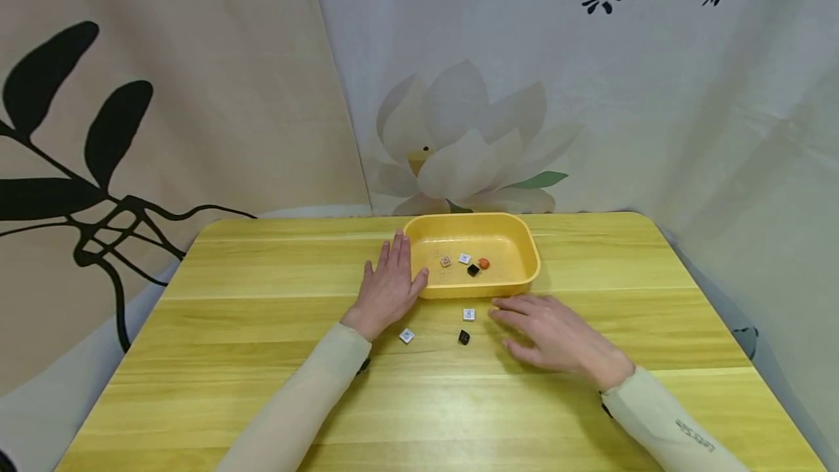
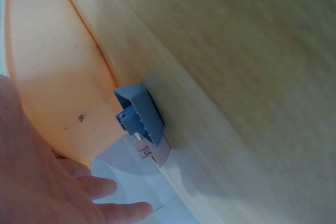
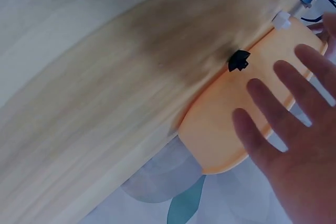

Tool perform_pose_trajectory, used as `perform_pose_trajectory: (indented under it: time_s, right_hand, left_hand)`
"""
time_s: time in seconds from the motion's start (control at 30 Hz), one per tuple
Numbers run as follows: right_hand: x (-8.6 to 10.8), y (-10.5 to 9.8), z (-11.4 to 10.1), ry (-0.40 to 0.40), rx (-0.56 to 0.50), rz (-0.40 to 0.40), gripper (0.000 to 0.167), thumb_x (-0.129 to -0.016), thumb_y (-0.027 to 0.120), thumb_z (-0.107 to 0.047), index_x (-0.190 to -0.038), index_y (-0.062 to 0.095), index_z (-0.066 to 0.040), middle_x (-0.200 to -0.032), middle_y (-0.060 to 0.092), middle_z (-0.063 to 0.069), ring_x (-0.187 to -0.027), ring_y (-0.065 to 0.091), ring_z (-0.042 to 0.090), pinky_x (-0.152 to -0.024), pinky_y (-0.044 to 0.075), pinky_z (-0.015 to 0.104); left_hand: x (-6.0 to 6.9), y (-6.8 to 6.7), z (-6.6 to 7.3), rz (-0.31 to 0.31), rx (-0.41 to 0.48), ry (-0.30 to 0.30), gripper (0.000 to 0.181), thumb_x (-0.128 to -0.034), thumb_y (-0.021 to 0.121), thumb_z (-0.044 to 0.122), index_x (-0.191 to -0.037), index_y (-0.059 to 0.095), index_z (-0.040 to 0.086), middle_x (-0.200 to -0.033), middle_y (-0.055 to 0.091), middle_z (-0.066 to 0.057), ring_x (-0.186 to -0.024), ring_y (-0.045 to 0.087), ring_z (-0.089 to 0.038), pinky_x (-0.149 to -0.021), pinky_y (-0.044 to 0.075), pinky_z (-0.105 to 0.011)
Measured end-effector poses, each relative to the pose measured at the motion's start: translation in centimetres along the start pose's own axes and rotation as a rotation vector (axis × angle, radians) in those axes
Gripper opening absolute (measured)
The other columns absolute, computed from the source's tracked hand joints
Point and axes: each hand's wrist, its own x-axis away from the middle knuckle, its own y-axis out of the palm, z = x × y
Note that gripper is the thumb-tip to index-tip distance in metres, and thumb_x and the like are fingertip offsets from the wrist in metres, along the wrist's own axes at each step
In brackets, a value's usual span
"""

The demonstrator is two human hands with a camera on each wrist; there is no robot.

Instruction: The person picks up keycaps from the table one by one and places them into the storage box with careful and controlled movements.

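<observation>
A yellow tray (image 1: pixel 481 290) stands near the table's far edge; inside lie two light keycaps, a black keycap (image 1: pixel 473 269) and an orange one (image 1: pixel 483 264). The left hand (image 1: pixel 387 290) lies along the tray's left side, fingers straight, thumb at its rim. In front of the tray are a white keycap (image 1: pixel 468 315), a black keycap (image 1: pixel 464 337) and another white keycap (image 1: pixel 406 336). To their right, the right hand (image 1: pixel 547 330) hovers low with spread fingers, holding nothing. The right wrist view shows that hand (image 3: pixel 299 129) with fingers extended beside the tray (image 3: pixel 220 124).
The wooden table (image 1: pixel 197 355) reaches a curtain (image 1: pixel 249 93) hanging behind it, printed with a large pale flower, dark leaves and black characters. In the left wrist view the table's edge lies beyond the tray (image 2: pixel 63 66).
</observation>
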Motion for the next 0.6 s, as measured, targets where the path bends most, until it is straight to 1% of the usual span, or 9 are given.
perform_pose_trajectory:
  time_s: [0.13,0.23,0.43,0.6]
  right_hand:
    - [-0.12,0.27,0.16,0.041,-0.028,-0.072,0.049,-0.099,0.067,-0.035,-0.142,0.064,-0.01,-0.15,0.056,0.014,-0.134,0.056,0.037,-0.105,0.046,0.058]
    - [-0.14,0.48,0.27,0.061,-0.041,-0.1,0.05,-0.099,0.068,-0.036,-0.141,0.064,-0.009,-0.151,0.055,0.016,-0.135,0.054,0.037,-0.105,0.046,0.057]
    - [-0.06,0.8,0.35,0.05,-0.043,-0.104,0.05,-0.098,0.07,-0.035,-0.139,0.065,-0.007,-0.149,0.055,0.019,-0.133,0.055,0.036,-0.104,0.048,0.054]
    - [0.13,0.74,0.06,0.013,-0.056,-0.097,0.046,-0.098,0.071,-0.033,-0.136,0.068,-0.007,-0.144,0.06,0.016,-0.129,0.06,0.033,-0.102,0.051,0.051]
  left_hand:
    - [0.0,0.03,-0.05,-0.005,-0.009,0.0,0.08,-0.1093,0.03,0.052,-0.164,0.01,-0.002,-0.173,0.003,-0.015,-0.156,0.016,-0.041,-0.113,0.027,-0.072]
    - [0.04,0.01,-0.02,-0.005,-0.008,0.001,0.08,-0.1094,0.03,0.052,-0.164,0.01,-0.003,-0.173,0.003,-0.015,-0.156,0.016,-0.041,-0.113,0.027,-0.072]
    - [0.0,0.07,-0.03,-0.004,0.002,0.004,0.079,-0.1098,0.032,0.05,-0.164,0.01,-0.003,-0.173,0.002,-0.015,-0.156,0.016,-0.041,-0.113,0.027,-0.072]
    - [-0.02,0.07,-0.04,0.0,0.005,0.001,0.079,-0.1099,0.033,0.05,-0.164,0.01,-0.002,-0.173,0.003,-0.014,-0.156,0.016,-0.041,-0.113,0.027,-0.072]
